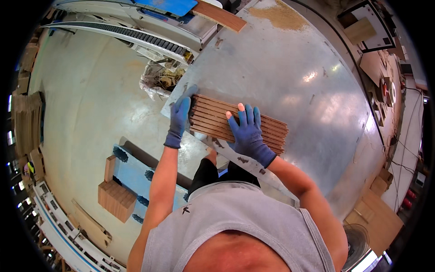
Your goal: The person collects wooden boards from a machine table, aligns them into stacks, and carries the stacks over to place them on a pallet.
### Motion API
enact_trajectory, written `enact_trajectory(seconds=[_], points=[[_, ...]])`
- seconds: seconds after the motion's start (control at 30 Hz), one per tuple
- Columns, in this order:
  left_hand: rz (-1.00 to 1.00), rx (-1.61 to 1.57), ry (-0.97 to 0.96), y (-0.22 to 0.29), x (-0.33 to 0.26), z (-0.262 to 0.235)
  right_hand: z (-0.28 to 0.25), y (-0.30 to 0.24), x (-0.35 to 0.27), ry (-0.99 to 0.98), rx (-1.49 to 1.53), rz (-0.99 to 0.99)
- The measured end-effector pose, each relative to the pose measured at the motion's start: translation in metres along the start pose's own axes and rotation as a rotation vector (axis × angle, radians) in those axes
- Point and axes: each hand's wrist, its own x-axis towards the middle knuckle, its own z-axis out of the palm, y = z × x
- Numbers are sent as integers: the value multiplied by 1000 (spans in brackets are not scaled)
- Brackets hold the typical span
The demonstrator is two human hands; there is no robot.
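A bundle of brown wooden strips (210, 119) lies side by side near the left edge of a grey metal table (290, 77), with dark grooves between the strips. My left hand (178, 119), in a blue glove, stands against their left end with its fingers stretched out. On top of the strips, toward their right end, my right hand (249, 135) rests flat with the fingers spread. Its glove is blue too, and two bare fingertips stick out of it. The palm side of each hand is hidden.
Sawdust (281, 16) covers the table's far part, near a brown board (220, 16). Beyond the left edge stands a scrap bag (158, 79) beside a roller conveyor (136, 36). At lower left, stacked wooden blocks (115, 199) sit on a blue pallet (131, 170).
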Motion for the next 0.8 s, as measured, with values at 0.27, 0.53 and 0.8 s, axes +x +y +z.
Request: enact_trajectory(seconds=[0.27,0.53,0.8], points=[[98,0,-124,-12,-11,3,-21,-4,-4,-166,-103,78],[146,34,-169,-19,-12,9,-22,15,-30,-152,-116,94],[89,27,-236,-18,-11,7,-20,26,-33,-136,-109,70]])
